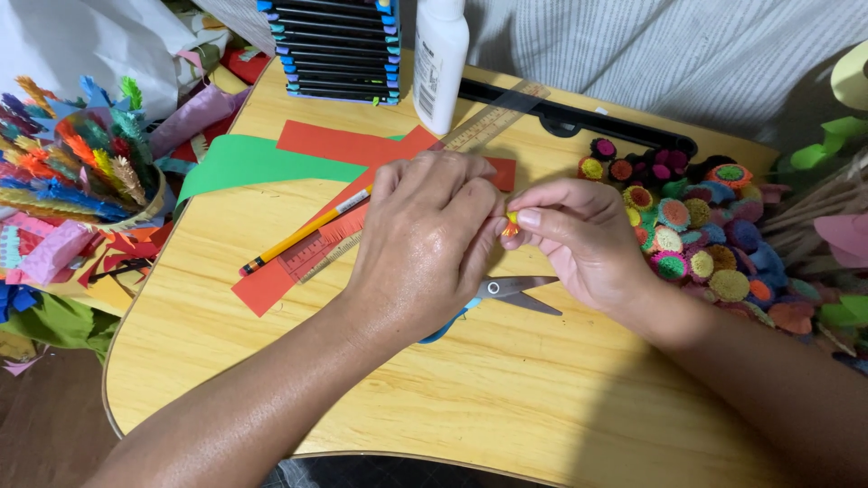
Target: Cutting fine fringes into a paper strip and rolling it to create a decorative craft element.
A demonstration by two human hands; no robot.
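Note:
My left hand [425, 239] and my right hand [579, 235] meet over the middle of a small wooden table [488, 398]. Between their fingertips they pinch a tiny rolled paper piece [511, 222], yellow with an orange fringe. Both hands grip it; most of it is hidden by the fingers. Under the hands lie scissors [515, 291] with a blue handle, partly covered by my left hand. A yellow pencil [303, 233] and a clear ruler [488, 119] rest on red paper strips [344, 143] to the left.
A pile of several round paper flowers [696, 226] sits right of my hands. A green paper sheet [253, 161], a white glue bottle [439, 59] and a stack of markers [339, 45] stand at the back. A bowl of fringed paper strips [77, 158] is off the left edge.

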